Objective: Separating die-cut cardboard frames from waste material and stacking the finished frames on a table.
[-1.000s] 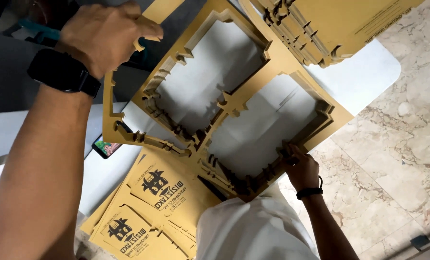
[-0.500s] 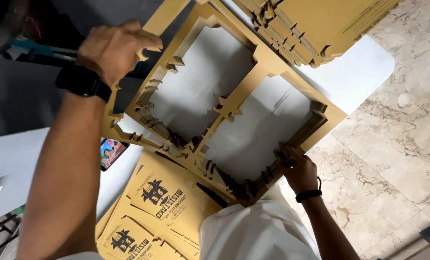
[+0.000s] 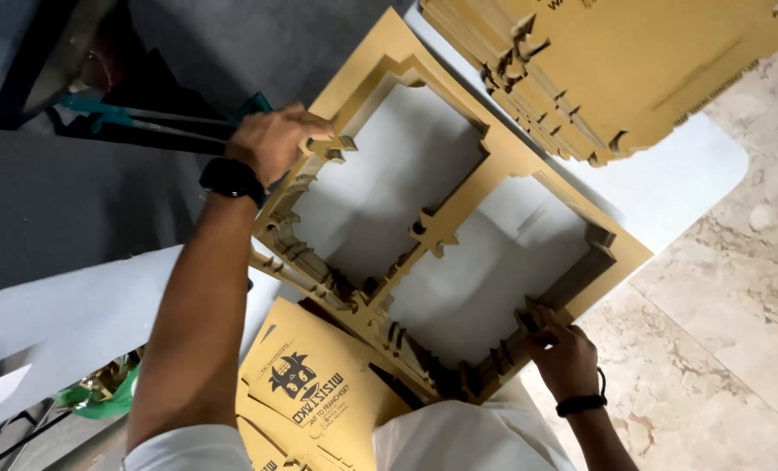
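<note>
Left hand (image 3: 271, 139): closed on the upper left edge of the cardboard frame stack (image 3: 502, 157), fingers curled over the notched rim; a dark smooth watch (image 3: 230, 179) sits on the wrist.
Right hand (image 3: 565, 353): fingers pinched on the lower right inner edge of the same stack, thumb side against the layered edges; a thin dark band (image 3: 580, 405) circles the wrist.
Cardboard frame stack: many flat sheets of tan die-cut board, matte, lying one on another on the bench (image 3: 685, 174). Two large rectangular windows are cut through, parted by a cross bar with small tabs and notches; the cut edges show as stepped brown layers.
Bench: smooth white top with a rounded corner, showing through both windows and beyond the stack at the right.
Second cardboard stack (image 3: 633, 61): uncut tan sheets with jagged tabbed edges, at the top right, overlapping the far corner of the frame stack.
Printed sheets (image 3: 319, 392): yellow-tan flat pieces with a black printed emblem, fanned out just below the frame stack, near the person's white shirt (image 3: 458, 440).
Floor (image 3: 737, 331): polished beige marble tiles, mottled, at the right.
Tool (image 3: 145, 118): teal-handled, long, on dark metal at the top left, behind the left hand.
</note>
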